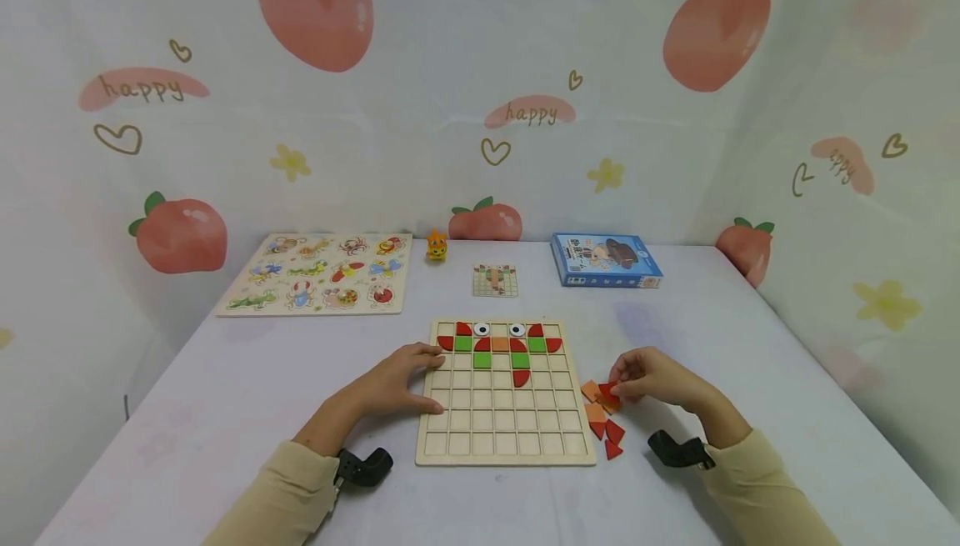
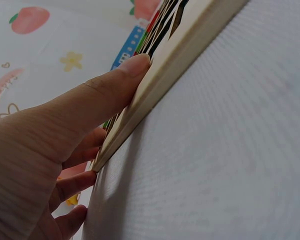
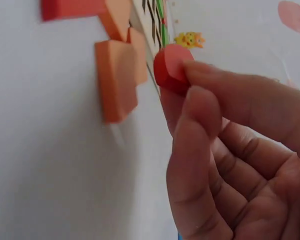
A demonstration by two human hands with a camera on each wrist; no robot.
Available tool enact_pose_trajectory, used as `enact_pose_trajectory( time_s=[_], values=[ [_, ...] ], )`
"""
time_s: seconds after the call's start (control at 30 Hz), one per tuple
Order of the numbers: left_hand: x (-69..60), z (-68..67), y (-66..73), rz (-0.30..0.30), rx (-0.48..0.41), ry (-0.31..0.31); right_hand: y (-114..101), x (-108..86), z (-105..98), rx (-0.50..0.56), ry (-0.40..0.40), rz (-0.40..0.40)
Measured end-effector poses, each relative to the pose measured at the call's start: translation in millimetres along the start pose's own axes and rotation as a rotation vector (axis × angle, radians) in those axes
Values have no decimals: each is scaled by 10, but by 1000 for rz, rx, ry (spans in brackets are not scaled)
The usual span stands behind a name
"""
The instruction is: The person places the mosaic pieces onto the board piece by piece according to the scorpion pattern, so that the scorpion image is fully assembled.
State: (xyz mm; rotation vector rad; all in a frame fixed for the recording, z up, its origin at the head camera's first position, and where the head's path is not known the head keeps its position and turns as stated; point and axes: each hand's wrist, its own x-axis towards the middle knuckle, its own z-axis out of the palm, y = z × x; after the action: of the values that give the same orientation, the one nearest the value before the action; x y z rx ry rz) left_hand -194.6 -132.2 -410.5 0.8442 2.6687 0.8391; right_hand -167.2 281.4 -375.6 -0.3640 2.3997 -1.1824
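A wooden grid board [image 1: 506, 444] lies flat, with red, green and orange pieces and two eye pieces in its upper cells. My left hand [image 1: 393, 381] rests on the board's left edge, thumb and fingers spread along it. In the left wrist view the thumb [image 2: 107, 92] lies on the rim. Just right of the board, my right hand [image 1: 656, 377] pinches a red piece with a rounded edge [image 3: 172, 67] between thumb and fingertips. Under and beside it lie loose orange squares [image 1: 595, 413] and red pieces [image 1: 614, 431].
Behind the board lies a small pattern card [image 1: 495, 281]. An insect picture puzzle [image 1: 318, 275] is at the back left, beside a small orange-yellow figurine [image 1: 437, 246]. A blue box [image 1: 606, 261] lies at the back right. A printed curtain [image 1: 420, 112] hangs behind the table.
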Motion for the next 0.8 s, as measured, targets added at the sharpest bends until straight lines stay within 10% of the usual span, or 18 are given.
enact_pose_trajectory(
  time_s=[0.8],
  values=[
    [-10,-3,13,-7,-9,5,-538,745,354,6,-27,-80]
  ],
)
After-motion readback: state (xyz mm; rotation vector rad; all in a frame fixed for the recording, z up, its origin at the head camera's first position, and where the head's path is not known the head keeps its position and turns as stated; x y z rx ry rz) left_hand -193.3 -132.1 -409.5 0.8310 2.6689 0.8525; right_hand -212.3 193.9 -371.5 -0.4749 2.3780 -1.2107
